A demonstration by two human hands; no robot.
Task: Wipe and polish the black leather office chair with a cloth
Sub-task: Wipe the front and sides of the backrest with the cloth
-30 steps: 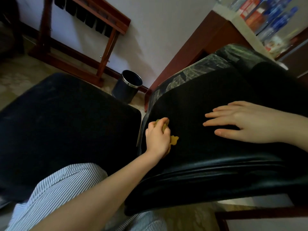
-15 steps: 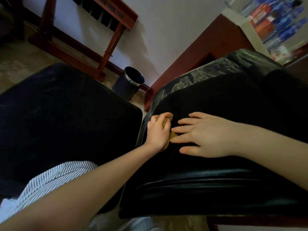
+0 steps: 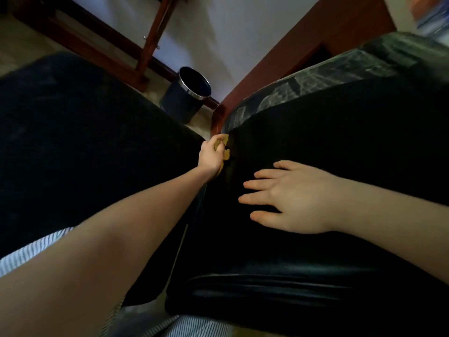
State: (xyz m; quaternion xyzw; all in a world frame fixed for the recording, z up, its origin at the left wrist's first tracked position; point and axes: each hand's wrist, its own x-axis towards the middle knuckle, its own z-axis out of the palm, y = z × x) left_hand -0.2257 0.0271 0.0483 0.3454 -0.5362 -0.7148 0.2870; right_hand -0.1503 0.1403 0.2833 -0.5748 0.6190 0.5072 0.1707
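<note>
1. The black leather chair (image 3: 328, 147) fills the view's right side. The yellow cloth (image 3: 226, 148) has shifted to the chair's left edge.
2. The left hand (image 3: 210, 158) grips the cloth, fingers curled.
3. The right hand (image 3: 291, 198) lies flat on the chair, now clear of the cloth.
4. Packaging (image 3: 432, 18) beyond the chair is blurred, its print unreadable.

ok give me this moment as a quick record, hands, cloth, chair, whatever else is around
chair: black leather, glossy, with a worn, cracked strip along its far edge
cloth: yellow, bunched, mostly hidden in the left hand
left hand: grips the cloth against the chair's left edge
right hand: flat on the chair, fingers straight and spread, holding nothing
nearby: dark round bin on the floor by the wall; wooden desk behind the chair; second black cushion to the left
</note>
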